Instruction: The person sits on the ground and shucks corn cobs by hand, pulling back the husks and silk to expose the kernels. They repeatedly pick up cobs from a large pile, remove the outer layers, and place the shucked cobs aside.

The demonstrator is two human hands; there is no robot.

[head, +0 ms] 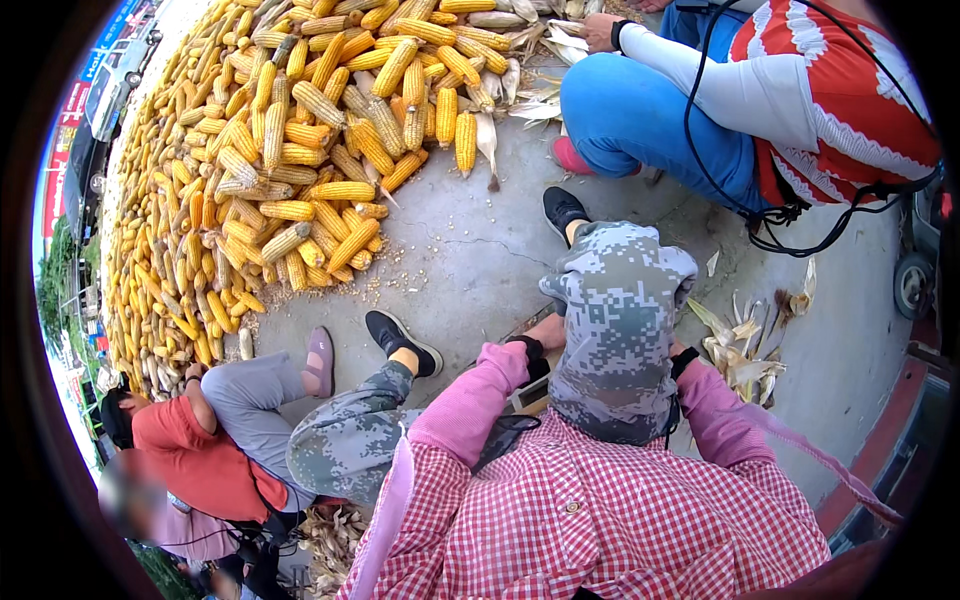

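My left hand (551, 332), below a black wristband and pink sleeve, reaches to the inner side of my raised right knee (622, 322) in camouflage trousers. Its fingers pass out of sight behind the leg. On the knee's other side only a small part of my right hand (677, 349) shows beside its black wristband; the leg covers the rest. Whether either hand holds anything is hidden. Ahead of my shoes lies a large heap of husked yellow corn cobs (322, 150). Dry corn husks (742, 356) lie on the concrete to my right.
A person in blue trousers (645, 120) sits ahead right, one hand (598, 31) at husks by the heap. Another person in a red shirt (180, 465) sits at left, reaching to the cobs. Loose kernels (394, 281) dot the concrete. A wheel (913, 285) stands far right.
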